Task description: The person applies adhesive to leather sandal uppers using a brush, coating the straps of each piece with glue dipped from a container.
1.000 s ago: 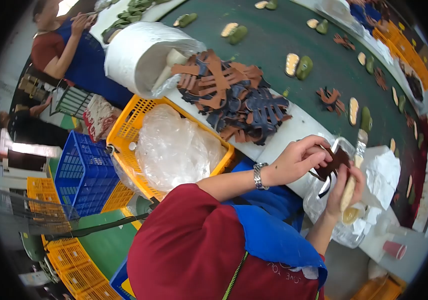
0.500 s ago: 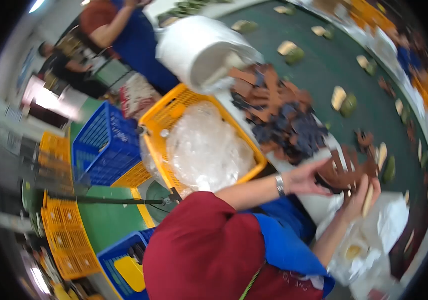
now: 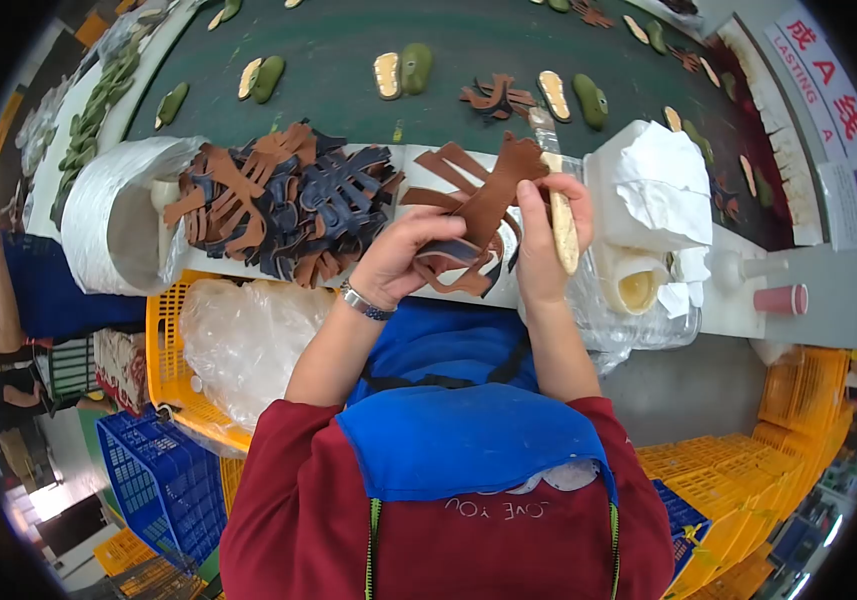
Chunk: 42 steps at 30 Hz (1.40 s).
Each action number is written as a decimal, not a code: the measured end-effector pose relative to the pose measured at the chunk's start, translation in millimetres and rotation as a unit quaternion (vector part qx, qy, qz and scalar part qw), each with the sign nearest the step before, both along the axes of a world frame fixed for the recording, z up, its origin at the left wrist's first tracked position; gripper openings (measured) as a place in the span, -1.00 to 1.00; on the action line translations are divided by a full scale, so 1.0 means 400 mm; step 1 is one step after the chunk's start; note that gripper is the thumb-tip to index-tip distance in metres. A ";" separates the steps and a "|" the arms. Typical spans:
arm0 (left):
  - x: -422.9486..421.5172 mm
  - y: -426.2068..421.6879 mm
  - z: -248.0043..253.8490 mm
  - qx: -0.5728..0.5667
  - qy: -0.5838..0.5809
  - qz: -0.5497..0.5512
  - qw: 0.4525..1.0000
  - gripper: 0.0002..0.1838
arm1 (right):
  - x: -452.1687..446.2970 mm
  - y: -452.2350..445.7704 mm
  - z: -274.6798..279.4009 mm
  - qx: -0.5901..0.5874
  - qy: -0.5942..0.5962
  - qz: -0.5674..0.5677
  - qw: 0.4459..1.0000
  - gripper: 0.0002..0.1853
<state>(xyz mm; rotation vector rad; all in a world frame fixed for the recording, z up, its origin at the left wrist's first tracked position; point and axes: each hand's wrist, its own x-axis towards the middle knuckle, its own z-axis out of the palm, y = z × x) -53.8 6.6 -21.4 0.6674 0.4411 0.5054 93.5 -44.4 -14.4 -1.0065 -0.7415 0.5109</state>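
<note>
In the middle of the head view, my left hand (image 3: 403, 252), with a metal watch at its wrist, is closed on the strappy lower part of a brown leather sandal upper (image 3: 493, 205). My right hand (image 3: 551, 240) pinches the other side of that upper. The same hand also keeps a brush (image 3: 563, 235) with a pale, crusted handle against its fingers, bristle end pointing away from me. To the left of my hands lies a heap of brown and dark blue uppers (image 3: 293, 200). A pot of yellowish glue (image 3: 638, 288) stands to the right.
Beyond the bench runs a green conveyor belt (image 3: 348, 100) carrying green lasts, pale insoles and some uppers. A white plastic-wrapped bucket (image 3: 113, 225) lies on its side at left. Below it is a yellow crate (image 3: 163, 340) with plastic bags. A pink cup (image 3: 780, 300) sits at right.
My view has swung round and levelled, so the bench now lies straight ahead. The upper and the brush stay in my hands, with the upper's straps now spread out.
</note>
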 end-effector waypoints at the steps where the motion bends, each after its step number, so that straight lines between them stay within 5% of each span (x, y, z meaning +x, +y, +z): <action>1: 0.010 0.005 -0.001 -0.025 0.010 -0.006 1.000 -0.50 | 0.003 -0.003 -0.005 0.002 0.004 0.001 1.000 -0.84; 6: 0.043 0.003 0.039 0.065 0.084 -0.137 0.985 -0.62 | 0.027 -0.032 -0.011 -0.017 0.019 -0.005 1.000 -0.84; 10: 0.104 -0.011 0.066 0.101 0.091 -0.114 0.984 -0.63 | 0.119 -0.089 -0.026 -0.034 -0.068 -0.032 0.997 -0.75; 13: 0.107 0.010 0.059 0.190 0.171 -0.143 0.956 -0.64 | 0.215 -0.185 0.018 -0.032 -0.001 -0.054 0.998 -0.72; 15: 0.116 0.024 0.050 0.205 0.121 -0.104 0.966 -0.66 | 0.288 -0.261 0.028 -0.080 -0.027 -0.100 0.991 -0.69; 16: 0.114 0.022 0.052 0.120 0.159 -0.071 0.977 -0.70 | 0.332 -0.300 0.024 -0.089 -0.047 -0.099 0.990 -0.69; 17: 0.114 0.048 0.021 0.186 0.180 -0.072 0.963 -0.70 | 0.368 -0.331 0.017 -0.101 -0.067 -0.099 0.988 -0.68; 19: 0.109 0.068 0.020 0.150 0.196 -0.135 0.960 -0.68 | 0.413 -0.370 -0.003 -0.176 -0.049 -0.150 0.972 -0.71; 21: 0.120 0.045 0.031 0.228 0.239 -0.127 0.935 -0.66 | 0.456 -0.407 -0.034 -0.250 -0.060 -0.152 0.954 -0.72; 25: 0.133 0.014 0.043 0.222 0.242 -0.131 0.935 -0.67 | 0.476 -0.404 -0.111 -0.306 -0.186 -0.220 0.907 -0.72; 30: 0.133 0.010 0.060 0.211 0.260 -0.178 0.925 -0.67 | 0.485 -0.392 -0.143 -0.373 -0.247 -0.178 0.876 -0.71; 40: 0.118 0.018 0.070 0.196 0.231 -0.192 0.934 -0.64 | 0.512 -0.441 -0.132 -0.378 -0.156 -0.168 0.897 -0.69; 42: 0.114 0.017 0.077 0.212 0.233 -0.192 0.929 -0.65 | 0.506 -0.455 -0.125 -0.408 -0.056 -0.124 0.903 -0.67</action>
